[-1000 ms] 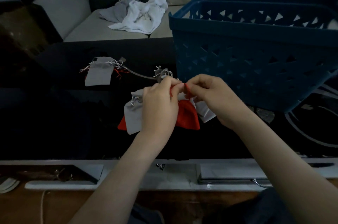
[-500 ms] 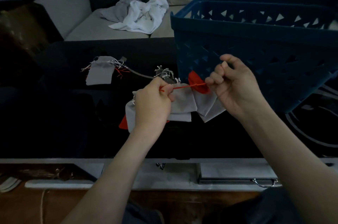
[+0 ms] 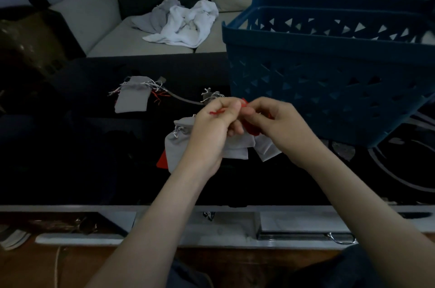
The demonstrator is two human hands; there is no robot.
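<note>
My left hand [image 3: 213, 133] and my right hand [image 3: 273, 126] meet above the dark table, fingertips together. Both pinch the drawstring of a small red pouch [image 3: 253, 127]. A loose end of the red drawstring [image 3: 217, 112] lies over the back of my left hand. The pouch is mostly hidden between the hands. Under them lies a pile of grey pouches [image 3: 179, 144], with another red pouch [image 3: 162, 161] poking out at its lower left.
A blue plastic basket [image 3: 329, 75] stands tilted at the right of the table. A lone grey pouch [image 3: 133, 97] with frayed strings lies to the left. White and grey cloths [image 3: 183, 22] lie on the sofa behind. A shelf edge [image 3: 164, 229] runs below the table.
Half a second ago my hands were apart, stretching the red drawstring taut between them. They have come back together and the pouch has dropped between my fingers.
</note>
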